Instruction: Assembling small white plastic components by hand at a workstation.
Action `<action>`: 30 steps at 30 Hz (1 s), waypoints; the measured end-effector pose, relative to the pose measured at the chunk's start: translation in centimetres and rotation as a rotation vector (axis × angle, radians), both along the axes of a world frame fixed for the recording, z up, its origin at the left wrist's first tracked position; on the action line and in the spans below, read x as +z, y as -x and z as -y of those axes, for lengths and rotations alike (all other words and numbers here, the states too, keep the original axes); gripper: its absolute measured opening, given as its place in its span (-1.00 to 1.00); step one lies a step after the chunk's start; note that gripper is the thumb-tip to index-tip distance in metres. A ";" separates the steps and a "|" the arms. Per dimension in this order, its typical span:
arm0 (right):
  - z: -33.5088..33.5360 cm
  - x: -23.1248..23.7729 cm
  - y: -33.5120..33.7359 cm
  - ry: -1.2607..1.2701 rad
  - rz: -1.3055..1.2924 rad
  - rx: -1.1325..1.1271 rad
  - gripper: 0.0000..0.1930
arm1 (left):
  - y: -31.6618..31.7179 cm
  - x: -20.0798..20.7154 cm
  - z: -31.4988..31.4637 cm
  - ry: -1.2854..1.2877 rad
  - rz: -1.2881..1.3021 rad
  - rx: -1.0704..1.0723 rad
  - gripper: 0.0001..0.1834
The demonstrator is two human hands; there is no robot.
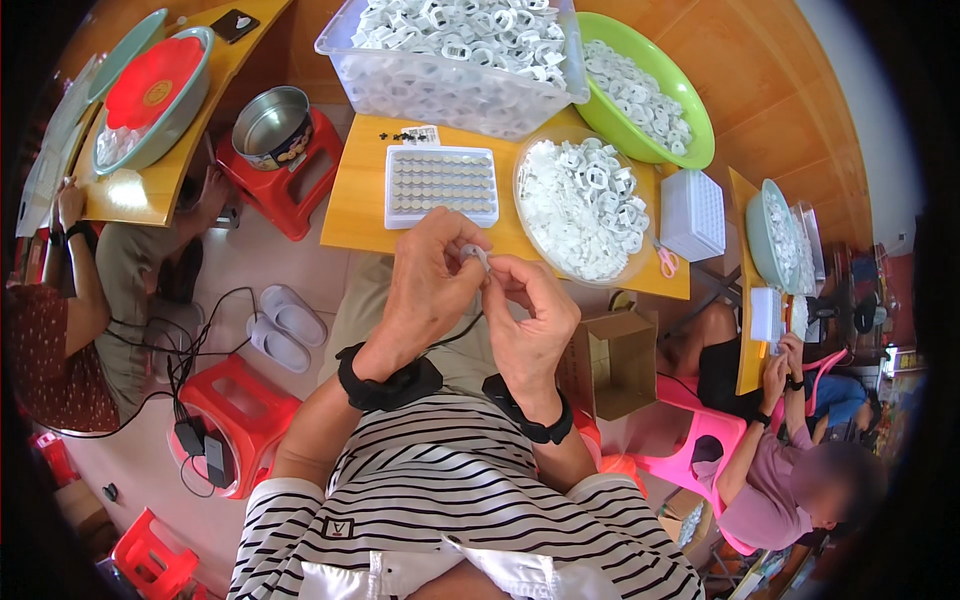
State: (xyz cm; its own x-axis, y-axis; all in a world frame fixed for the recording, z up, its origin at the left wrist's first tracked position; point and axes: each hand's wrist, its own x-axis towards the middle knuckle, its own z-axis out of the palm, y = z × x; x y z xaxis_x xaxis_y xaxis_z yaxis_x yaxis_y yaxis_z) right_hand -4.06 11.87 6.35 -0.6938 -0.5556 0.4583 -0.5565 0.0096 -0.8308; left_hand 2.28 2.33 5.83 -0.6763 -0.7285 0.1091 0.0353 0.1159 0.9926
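My left hand (428, 285) and my right hand (532, 318) meet above my lap, just off the table's near edge. Between their fingertips is a small white ring-shaped plastic part (476, 256), pinched from both sides and partly hidden by the fingers. Beyond my left hand, a white tray (441, 218) lies on the yellow table (350, 200), with rows of round greyish discs in it. To its right stands a see-through round dish (590, 277) heaped with small white pieces and ring-shaped parts. A few tiny black pieces (402, 136) lie behind the tray.
A large see-through tub (440, 95) and a green basin (690, 110) hold many white parts. Pink scissors (667, 260) and a stack of white trays (692, 215) sit at the right. A cardboard box (615, 370), red stools (235, 410) and cables surround me. Co-workers sit on both sides.
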 end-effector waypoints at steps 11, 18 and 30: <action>-0.6 -1.1 0.9 0.037 0.354 -0.004 -0.81 | 0.0 -0.8 -0.2 -0.017 -0.098 -0.025 -0.85; -0.6 -1.2 0.9 0.026 0.343 -0.024 -0.81 | -0.1 -0.2 -0.2 -0.018 0.007 -0.069 -0.83; -0.4 -0.3 0.0 0.007 0.035 -0.030 -0.77 | -0.1 -0.3 -0.3 0.011 0.029 -0.042 -0.85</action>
